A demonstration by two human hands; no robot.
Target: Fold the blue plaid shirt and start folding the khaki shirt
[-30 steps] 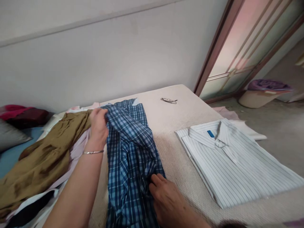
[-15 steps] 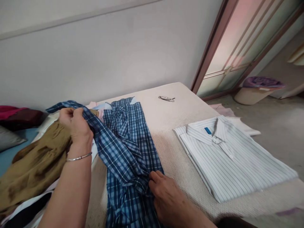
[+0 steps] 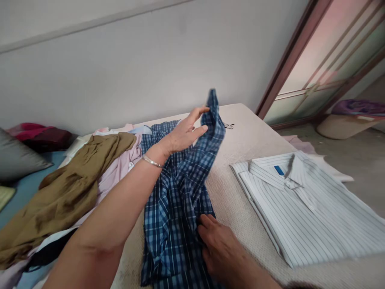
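Note:
A blue plaid shirt [image 3: 171, 224] lies lengthwise on the covered bed, partly folded. One of its sleeves [image 3: 207, 148] stands up in the air, bent toward the right. My left hand [image 3: 188, 128], with a silver bangle at the wrist, reaches to the raised sleeve; thumb and forefinger are spread apart and their tips touch the cloth near the cuff. Lower down, my right hand [image 3: 221, 245] presses at the shirt's right edge, its fingers curled on the fabric. Part of the shirt is hidden behind my left forearm.
A folded white striped shirt [image 3: 303, 208] rests on the bed cover [image 3: 240, 192] at right. Eyeglasses [image 3: 229, 126] lie behind the sleeve. At left are brown trousers [image 3: 72, 180], pink cloth [image 3: 120, 168] and a grey cushion [image 3: 18, 156]. A bin [image 3: 339, 126] stands on the floor.
My left hand has swung the sleeve from the left side up and over to the right, and its fingers have spread. My right hand stays at the shirt's edge. The view has turned slightly left.

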